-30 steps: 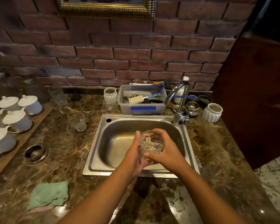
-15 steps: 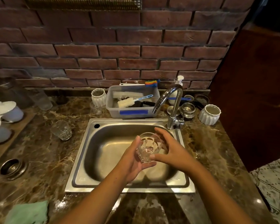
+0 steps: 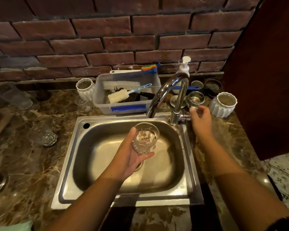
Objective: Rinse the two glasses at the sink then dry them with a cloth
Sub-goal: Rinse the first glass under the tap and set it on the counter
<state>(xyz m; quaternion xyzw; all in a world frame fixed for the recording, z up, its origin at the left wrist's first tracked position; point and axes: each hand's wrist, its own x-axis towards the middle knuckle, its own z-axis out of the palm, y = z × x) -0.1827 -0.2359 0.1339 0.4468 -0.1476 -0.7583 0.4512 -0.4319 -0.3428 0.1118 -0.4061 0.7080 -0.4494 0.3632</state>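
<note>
Released from the glass [image 3: 145, 139], the right hand [image 3: 201, 119] has been shifted to the tap handle [image 3: 184, 116] beside the sink's far right corner, and the glass is now held by the left hand [image 3: 130, 157] alone. It is kept upright over the basin, just below and in front of the spout of the tap [image 3: 179, 100], with the thumb laid up its left side and the fingers [image 3: 147, 155] curled under its faceted base. The right fingers are loosely curved at the handle; whether it has actually been gripped cannot be told. No water is seen running yet.

A second glass [image 3: 43, 136] is left standing on the table [image 3: 32, 172] to the left of the sink [image 3: 66, 164], and a green cloth [image 3: 13, 226] is glimpsed at the table's near left edge.

The step in hand is judged to be the opening of the tap for the first rinse. It would best be done with the handle eased open, so that only a modest stream is released. The glass should be tipped slightly under the spout so that the inside is flushed. A firm hold should be kept low on the glass once it is wet, and its rim kept clear of the steel spout.
</note>
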